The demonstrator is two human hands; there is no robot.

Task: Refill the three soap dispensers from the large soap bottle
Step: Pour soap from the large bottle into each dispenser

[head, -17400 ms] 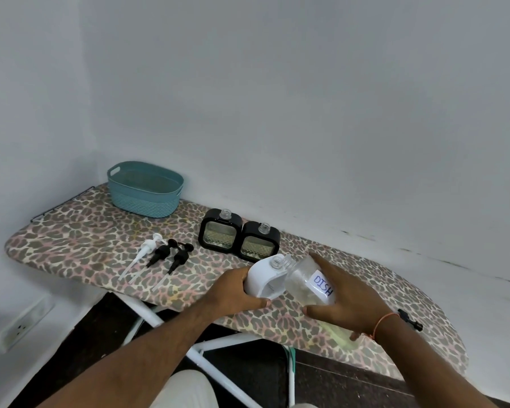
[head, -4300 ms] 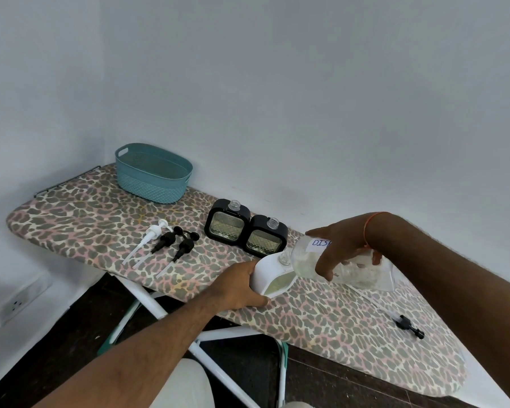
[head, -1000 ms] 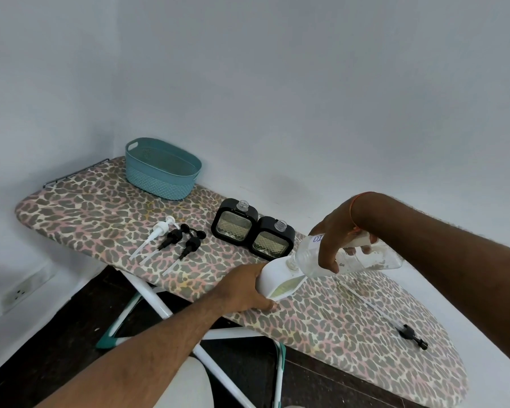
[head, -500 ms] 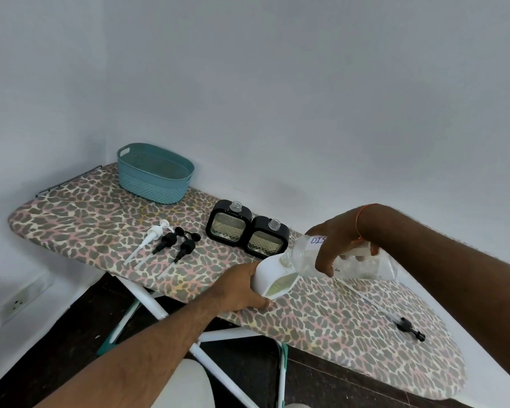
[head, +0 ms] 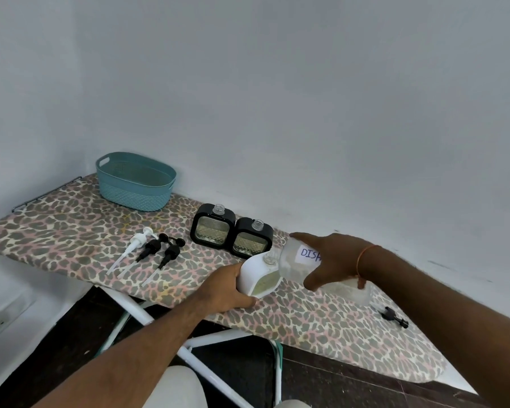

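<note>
Over the ironing board (head: 71, 240), the large soap bottle (head: 295, 262) lies tilted, mouth leftward.

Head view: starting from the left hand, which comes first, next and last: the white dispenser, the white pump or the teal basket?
1. White dispenser: gripped by the left hand at the board's near edge.
2. White pump: lying further left, beside two black pumps.
3. Teal basket: at the far left end, by the wall.
</note>
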